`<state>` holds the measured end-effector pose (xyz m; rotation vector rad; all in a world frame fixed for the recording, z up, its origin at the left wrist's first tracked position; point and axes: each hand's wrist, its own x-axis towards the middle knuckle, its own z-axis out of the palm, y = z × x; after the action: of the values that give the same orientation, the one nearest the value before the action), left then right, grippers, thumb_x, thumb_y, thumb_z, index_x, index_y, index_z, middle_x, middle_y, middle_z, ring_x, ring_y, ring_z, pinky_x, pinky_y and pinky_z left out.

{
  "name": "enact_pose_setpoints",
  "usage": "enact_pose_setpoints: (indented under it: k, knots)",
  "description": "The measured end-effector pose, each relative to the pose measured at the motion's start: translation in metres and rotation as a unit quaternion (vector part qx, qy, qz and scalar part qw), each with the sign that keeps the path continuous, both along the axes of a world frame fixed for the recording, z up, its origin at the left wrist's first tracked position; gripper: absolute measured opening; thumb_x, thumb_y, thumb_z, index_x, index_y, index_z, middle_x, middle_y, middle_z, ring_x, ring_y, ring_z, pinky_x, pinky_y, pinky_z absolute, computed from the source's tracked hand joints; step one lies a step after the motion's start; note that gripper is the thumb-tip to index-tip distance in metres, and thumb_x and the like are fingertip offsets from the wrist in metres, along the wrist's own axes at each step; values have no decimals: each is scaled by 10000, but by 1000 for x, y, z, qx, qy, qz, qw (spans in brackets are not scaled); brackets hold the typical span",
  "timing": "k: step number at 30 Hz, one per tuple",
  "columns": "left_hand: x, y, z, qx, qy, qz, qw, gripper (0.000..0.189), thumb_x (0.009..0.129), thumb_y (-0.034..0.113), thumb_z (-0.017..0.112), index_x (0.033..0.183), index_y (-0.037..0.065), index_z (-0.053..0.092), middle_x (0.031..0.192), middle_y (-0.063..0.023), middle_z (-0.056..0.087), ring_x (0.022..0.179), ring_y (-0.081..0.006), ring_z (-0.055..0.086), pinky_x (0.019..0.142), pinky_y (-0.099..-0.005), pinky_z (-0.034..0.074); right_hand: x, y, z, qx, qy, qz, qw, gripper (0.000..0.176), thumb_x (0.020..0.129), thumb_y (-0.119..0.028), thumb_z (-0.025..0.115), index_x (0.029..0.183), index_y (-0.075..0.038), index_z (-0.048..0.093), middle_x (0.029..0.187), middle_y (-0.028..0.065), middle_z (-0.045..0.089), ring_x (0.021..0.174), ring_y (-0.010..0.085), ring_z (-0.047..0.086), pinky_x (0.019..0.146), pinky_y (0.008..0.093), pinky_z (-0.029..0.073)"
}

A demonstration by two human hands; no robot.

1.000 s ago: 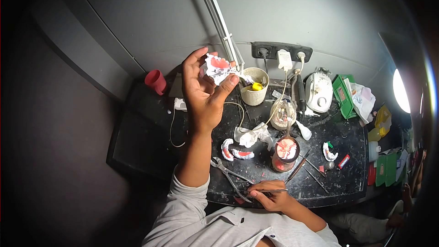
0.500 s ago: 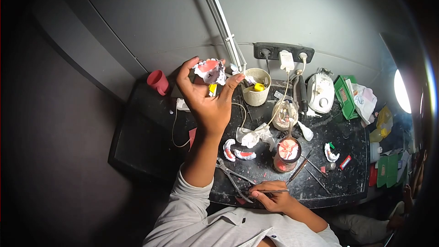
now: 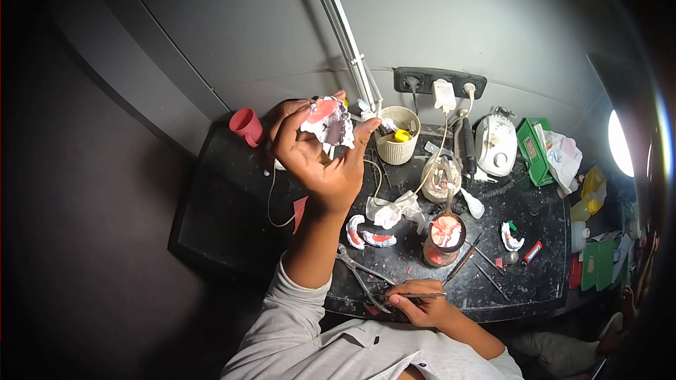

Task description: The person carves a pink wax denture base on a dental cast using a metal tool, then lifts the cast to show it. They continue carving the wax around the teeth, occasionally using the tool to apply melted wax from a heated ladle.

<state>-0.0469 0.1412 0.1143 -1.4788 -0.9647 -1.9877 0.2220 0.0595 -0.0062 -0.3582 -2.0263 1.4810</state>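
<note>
Raised above the desk, my left hand (image 3: 320, 165) is closed on a white dental cast with pink wax (image 3: 328, 121), gripped by its edges between thumb and fingers. My right hand (image 3: 420, 304) rests at the desk's front edge, fingers pinched around a thin metal hand tool (image 3: 431, 295). Large metal pliers (image 3: 360, 276) lie open beside the right fingers. Two curved white pieces with pink wax, one of them a wax-filled arch (image 3: 379, 240), lie beyond the pliers. A jar topped with pink and white wax (image 3: 446, 231) stands nearby.
The black desk (image 3: 225, 218) holds a pink cup (image 3: 246, 127), a woven basket (image 3: 398, 144), a white device (image 3: 496, 144), a green box (image 3: 535, 151) and crumpled tissue (image 3: 389, 212). A lamp arm (image 3: 345, 28) rises behind. Cables hang from the power strip (image 3: 429, 81). Another person sits at lower right.
My left hand has turned the dental cast, so more of its toothed edge and dark inner side shows. The right hand stays in place with its tool.
</note>
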Motion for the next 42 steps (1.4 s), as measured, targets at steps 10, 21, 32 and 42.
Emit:
enact_pose_setpoints:
  k: [10, 21, 32, 42]
  knots:
    - [2, -3, 4, 12, 29, 18, 999, 833, 742, -90, 881, 1348, 18, 320, 1340, -213, 451, 1125, -330, 664, 1006, -462, 610, 0, 0, -1, -4, -1, -1, 1000, 114, 948, -89, 726, 970, 16, 764, 818, 148, 754, 669, 239, 716, 624, 328, 555]
    - [5, -5, 7, 17, 14, -38, 999, 809, 775, -11, 889, 1355, 25, 326, 1335, -196, 448, 1124, -269, 609, 983, -450, 619, 1, 0, -4, -2, 6, -2, 1000, 103, 944, -77, 727, 960, 16, 767, 832, 141, 761, 677, 232, 722, 630, 325, 558]
    - [46, -52, 24, -221, -42, -313, 923, 854, 808, 53, 895, 1483, -72, 389, 1374, -224, 607, 1200, -215, 644, 1020, -361, 534, 45, 33, 111, -25, 204, 24, 978, 172, 947, -26, 665, 998, 127, 724, 906, 242, 766, 835, 336, 787, 788, 404, 646]
    - [68, -55, 10, -255, -26, -400, 880, 1023, 722, 53, 945, 1535, -97, 343, 1381, -178, 543, 1194, -201, 594, 1038, -344, 488, 19, 58, 147, 130, 285, -141, 939, 148, 953, 2, 651, 1037, 107, 711, 973, 238, 715, 889, 339, 747, 878, 468, 610]
